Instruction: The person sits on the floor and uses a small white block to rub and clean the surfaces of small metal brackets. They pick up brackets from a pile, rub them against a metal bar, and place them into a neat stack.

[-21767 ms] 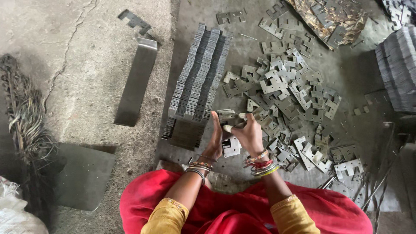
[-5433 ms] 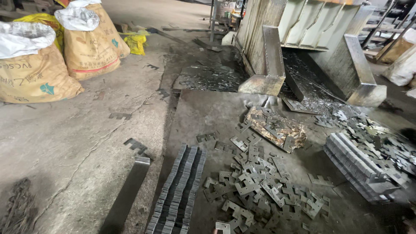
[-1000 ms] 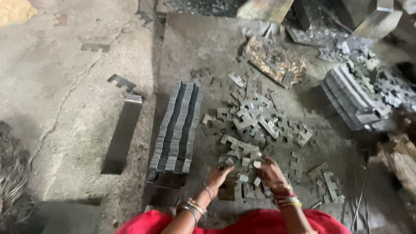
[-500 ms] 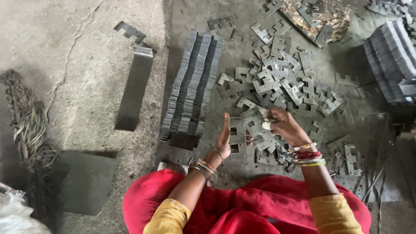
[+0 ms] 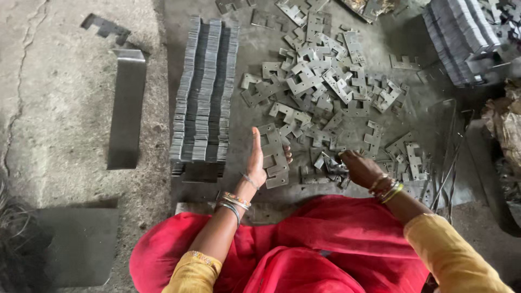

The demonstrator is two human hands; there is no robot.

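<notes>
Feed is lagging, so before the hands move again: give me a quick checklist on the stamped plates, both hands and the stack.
1. Left hand holds a small bundle of plates upright: ok.
2. Right hand down in the loose pile, fingers on pieces: ok.
3. Right hand's grip on a piece: cannot tell.
4. Stacked rows upright, beside the left hand: ok.
5. Bundle edges aligned: not ok, the lower plate juts out.

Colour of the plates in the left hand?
Dull grey metal plates, held in the left hand; head view.
</notes>
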